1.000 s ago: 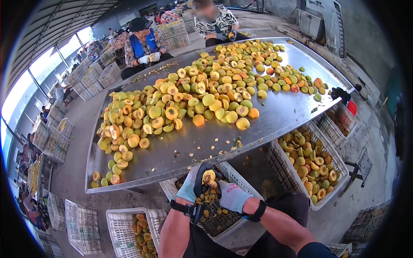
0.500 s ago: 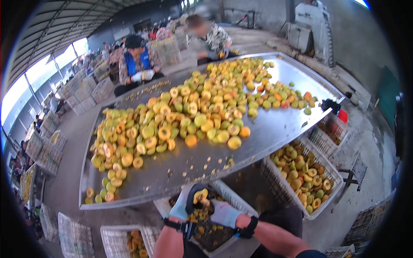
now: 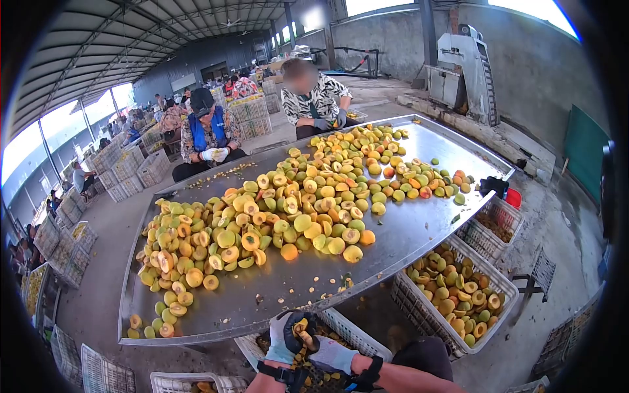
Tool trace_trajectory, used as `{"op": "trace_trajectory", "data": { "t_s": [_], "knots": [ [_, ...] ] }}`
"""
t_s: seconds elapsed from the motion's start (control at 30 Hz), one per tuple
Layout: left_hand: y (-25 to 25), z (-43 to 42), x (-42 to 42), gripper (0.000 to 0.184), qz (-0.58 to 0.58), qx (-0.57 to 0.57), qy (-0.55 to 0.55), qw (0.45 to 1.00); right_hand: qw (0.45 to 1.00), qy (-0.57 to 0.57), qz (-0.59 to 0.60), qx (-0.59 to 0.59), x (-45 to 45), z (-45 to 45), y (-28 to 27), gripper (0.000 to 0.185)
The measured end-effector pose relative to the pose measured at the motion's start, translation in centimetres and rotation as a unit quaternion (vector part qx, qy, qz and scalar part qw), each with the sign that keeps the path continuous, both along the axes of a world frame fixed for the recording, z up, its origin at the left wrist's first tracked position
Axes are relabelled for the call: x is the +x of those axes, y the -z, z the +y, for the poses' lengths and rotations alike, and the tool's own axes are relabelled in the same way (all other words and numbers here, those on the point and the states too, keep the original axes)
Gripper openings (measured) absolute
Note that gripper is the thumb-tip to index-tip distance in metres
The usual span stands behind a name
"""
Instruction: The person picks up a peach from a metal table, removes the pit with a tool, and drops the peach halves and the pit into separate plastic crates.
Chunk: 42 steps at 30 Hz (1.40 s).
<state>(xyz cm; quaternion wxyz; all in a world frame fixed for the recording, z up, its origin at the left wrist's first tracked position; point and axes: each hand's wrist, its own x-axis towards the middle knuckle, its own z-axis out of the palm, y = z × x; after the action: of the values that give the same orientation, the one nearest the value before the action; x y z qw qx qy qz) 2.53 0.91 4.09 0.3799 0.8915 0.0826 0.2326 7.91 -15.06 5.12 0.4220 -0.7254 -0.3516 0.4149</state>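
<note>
Surface (image 3: 406, 229) is carrying heaped fruit (image 3: 301, 216), plenty seemingly left, one crate (image 3: 414, 314) looking well filled; by the near edge, the left hand (image 3: 282, 339) is grasping a piece (image 3: 302, 329) between its fingers, the right hand's (image 3: 333, 354) hold being unclear.

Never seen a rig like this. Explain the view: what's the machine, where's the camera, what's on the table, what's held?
No robot here: a person works by hand. The camera is worn on their head, looking forward and down. The left hand and right hand wear pale grey gloves. The left holds a small yellow-orange piece of fruit; the right is close against it, its exact contact unclear. A long shiny metal table bears a heap of yellow-green fruit, many halved. Below the hands sits a white plastic crate.
</note>
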Motion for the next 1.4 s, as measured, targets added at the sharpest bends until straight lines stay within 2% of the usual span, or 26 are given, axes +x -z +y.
{"op": "trace_trajectory", "data": {
  "t_s": [0.03,0.07,0.13,0.2,0.27,0.3,0.33,0.43,0.47,0.53,0.57,0.6,0.7,0.77,0.87,0.9,0.93,0.97,1.0,1.07,1.13,1.2,1.27,1.3,1.33,1.4],
  "knots": [
    [-0.2,-0.6,0.2,0.011,-0.035,-0.113,-0.014,0.993,0.999,-0.027,0.023,0.030,0.1,-0.1,-0.1,0.042],
    [0.4,-0.5,0.4,0.011,-0.035,-0.112,-0.015,0.993,0.999,-0.028,0.022,0.030,0.1,0.0,0.4,0.042],
    [1.5,-0.3,0.8,0.016,-0.065,-0.235,-0.042,0.969,0.997,0.003,0.019,0.075,-0.1,0.1,1.4,0.041],
    [1.6,-0.3,0.6,0.023,-0.086,-0.169,-0.017,0.982,0.997,-0.009,0.026,0.071,0.3,-0.2,1.5,0.042],
    [2.3,-0.2,1.0,0.026,-0.097,-0.288,-0.009,0.953,0.994,0.001,0.092,0.057,0.5,-0.4,1.0,0.041],
    [2.6,-0.4,1.0,0.031,-0.102,-0.474,0.011,0.875,0.985,0.015,0.158,0.072,0.4,-0.3,2.4,0.040],
    [2.6,-0.6,1.3,0.031,-0.099,-0.476,0.007,0.874,0.985,0.030,0.089,0.148,0.1,-0.1,3.4,0.037],
    [4.7,0.1,1.8,0.037,-0.078,-0.720,0.021,0.689,0.955,0.094,0.248,0.133,-0.7,-1.0,0.2,0.035],
    [5.2,0.6,1.9,0.039,-0.067,-0.767,0.049,0.637,0.971,0.098,0.178,0.124,-0.9,-0.9,0.2,0.038],
    [4.2,0.0,2.2,0.040,-0.086,-0.752,0.002,0.653,0.978,0.122,-0.060,0.158,-1.9,-0.7,2.9,0.043],
    [4.1,-0.4,2.5,0.039,-0.120,-0.707,-0.047,0.696,0.987,0.098,-0.087,0.088,-2.0,-0.9,2.3,0.041],
    [4.1,-0.1,2.1,0.039,-0.118,-0.707,-0.055,0.695,0.990,0.075,-0.118,0.018,-1.6,-1.0,1.2,0.039],
    [3.0,0.5,2.2,0.037,-0.152,-0.742,-0.010,0.653,0.982,0.012,-0.188,-0.027,-1.4,-1.9,-0.6,0.035],
    [0.3,-0.2,2.0,0.041,-0.143,-0.845,0.017,0.514,0.948,-0.052,-0.288,-0.124,-1.1,-2.6,-2.6,0.031],
    [1.2,0.4,2.0,0.040,-0.118,-0.823,0.051,0.553,0.937,-0.010,-0.345,-0.058,-0.6,-3.7,-3.8,0.029],
    [0.8,0.1,1.7,0.039,-0.090,-0.793,-0.003,0.603,0.933,-0.005,-0.354,-0.071,-0.5,-4.0,-5.4,0.026],
    [1.4,0.1,1.5,0.039,-0.087,-0.794,-0.002,0.602,0.933,-0.002,-0.353,-0.073,-0.4,-4.2,-5.0,0.026],
    [2.7,0.2,1.1,0.039,-0.065,-0.543,-0.018,0.837,0.928,0.001,-0.362,-0.085,-0.1,-4.2,-4.3,0.025],
    [3.9,0.5,0.6,0.039,-0.037,-0.226,-0.030,0.973,0.924,0.004,-0.371,-0.096,0.0,-4.3,-3.9,0.023],
    [2.6,0.9,0.1,0.033,-0.003,-0.228,-0.031,0.973,0.923,0.013,-0.376,-0.087,-0.1,-4.6,-3.7,0.022],
    [0.4,0.7,-0.4,0.024,0.066,-0.447,-0.017,0.892,0.921,0.020,-0.381,-0.077,0.0,-4.9,-3.6,0.021],
    [-1.1,0.1,-0.9,0.027,0.079,-0.469,-0.008,0.880,0.910,0.035,-0.404,-0.080,0.2,-5.1,-3.5,0.020],
    [-2.5,0.4,-2.0,0.022,0.074,-0.552,-0.020,0.830,0.914,0.035,-0.392,-0.094,0.8,-5.3,-3.4,0.020],
    [-1.4,0.8,-2.5,0.022,0.024,-0.395,0.006,0.918,0.918,0.028,-0.380,-0.107,0.7,-5.1,-3.2,0.020],
    [-1.1,1.2,-3.3,0.026,0.045,-0.480,-0.007,0.876,0.925,0.019,-0.367,-0.100,0.7,-5.1,-3.5,0.022],
    [-2.6,1.4,-4.6,0.037,0.054,-0.534,0.003,0.844,0.927,-0.014,-0.366,-0.087,0.9,-5.0,-4.5,0.025]
  ]
}}
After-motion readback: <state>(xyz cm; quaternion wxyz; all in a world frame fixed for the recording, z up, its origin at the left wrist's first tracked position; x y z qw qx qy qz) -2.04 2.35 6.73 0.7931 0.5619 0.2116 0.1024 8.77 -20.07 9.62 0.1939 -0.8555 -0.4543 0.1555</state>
